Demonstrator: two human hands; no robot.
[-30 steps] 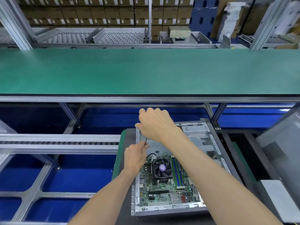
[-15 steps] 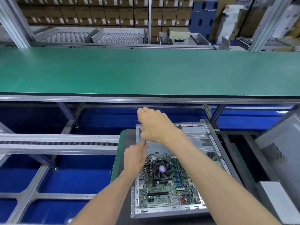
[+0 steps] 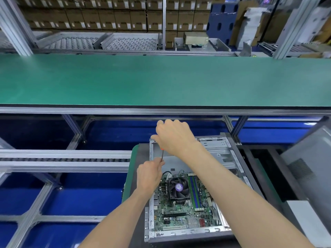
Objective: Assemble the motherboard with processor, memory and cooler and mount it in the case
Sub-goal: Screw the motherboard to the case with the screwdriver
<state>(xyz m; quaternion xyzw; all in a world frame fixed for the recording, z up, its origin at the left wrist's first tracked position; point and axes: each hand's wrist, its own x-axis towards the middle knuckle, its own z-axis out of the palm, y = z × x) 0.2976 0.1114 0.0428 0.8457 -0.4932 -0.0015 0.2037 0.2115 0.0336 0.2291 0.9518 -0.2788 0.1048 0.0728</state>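
Observation:
An open grey metal case (image 3: pixel 222 154) lies flat on a dark pallet. Inside it sits the green motherboard (image 3: pixel 180 217) with a black fan cooler (image 3: pixel 178 187) and blue-green memory sticks (image 3: pixel 195 192). My right hand (image 3: pixel 174 136) grips the handle of a screwdriver (image 3: pixel 162 154) held upright over the board's far left corner. My left hand (image 3: pixel 149 174) pinches the thin shaft low down, near the tip. The tip and any screw are hidden behind my left hand.
A long green bench (image 3: pixel 161 79) runs across above the case. A roller conveyor rail (image 3: pixel 62 160) runs off to the left over blue flooring. A grey side panel (image 3: pixel 311 165) leans at the right. Cardboard boxes fill the shelves at the back.
Both hands stay on the screwdriver at the same corner; my right hand has shifted only slightly around the handle.

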